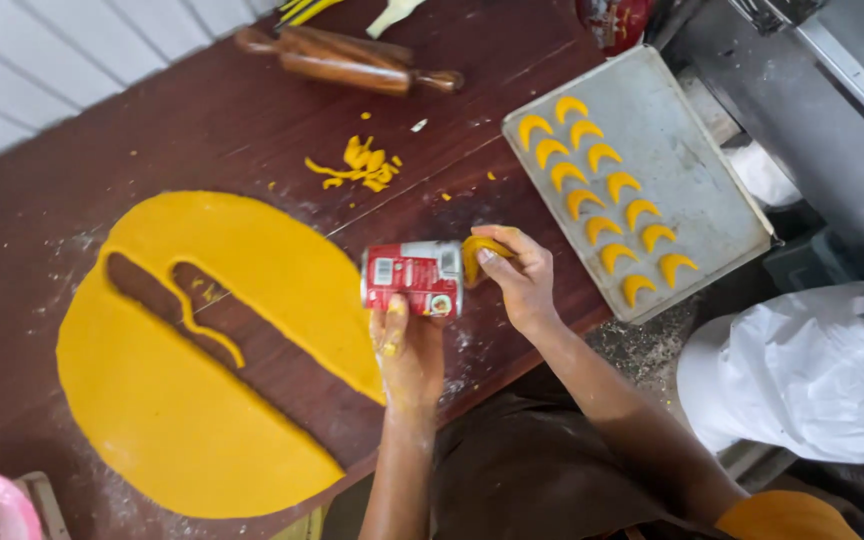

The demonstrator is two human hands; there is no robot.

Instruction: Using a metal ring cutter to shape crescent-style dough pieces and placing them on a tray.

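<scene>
Left hand (407,345) grips a red tin can (413,277) on its side above the dark wooden table (42,220). Right hand (519,275) pinches a yellow dough piece (479,250) at the can's open end, beside a baking tray (692,190) of crescents (602,195).

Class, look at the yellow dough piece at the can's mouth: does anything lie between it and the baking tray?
Nothing visible does. The dough piece, pinched by the right hand, sits left of the tray, with only bare brown tabletop between.
</scene>
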